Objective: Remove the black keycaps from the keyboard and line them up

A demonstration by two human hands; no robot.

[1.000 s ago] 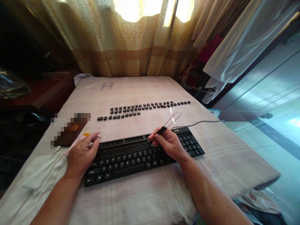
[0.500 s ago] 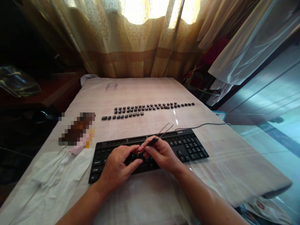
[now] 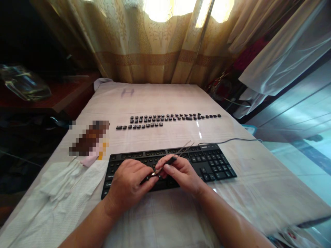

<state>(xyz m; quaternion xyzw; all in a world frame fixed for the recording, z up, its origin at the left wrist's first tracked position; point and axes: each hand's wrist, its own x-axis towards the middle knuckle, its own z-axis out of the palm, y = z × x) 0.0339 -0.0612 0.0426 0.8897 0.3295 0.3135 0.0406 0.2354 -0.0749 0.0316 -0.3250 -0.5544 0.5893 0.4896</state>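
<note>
A black keyboard (image 3: 199, 166) lies across the table under both hands, several of its keys stripped of caps in the upper left part. My right hand (image 3: 182, 174) is closed around a keycap puller (image 3: 170, 161) with a dark handle; its thin wire ends point up and away, and its metal tip points toward my left hand. My left hand (image 3: 130, 179) rests over the keyboard's left half, thumb and index finger closed together at that tip. Whatever is pinched there is too small and hidden to make out.
Loose black keycaps (image 3: 165, 119) stand in rows beyond the keyboard. A white cloth (image 3: 74, 186) and a pixelated brown object (image 3: 89, 137) lie at the left. The keyboard cable (image 3: 232, 140) runs off the right edge. A curtain (image 3: 155, 44) hangs behind the table.
My left thumb and index finger have drawn together at the puller's tip. The puller has tilted slightly in my right hand. The whole view has shifted a little.
</note>
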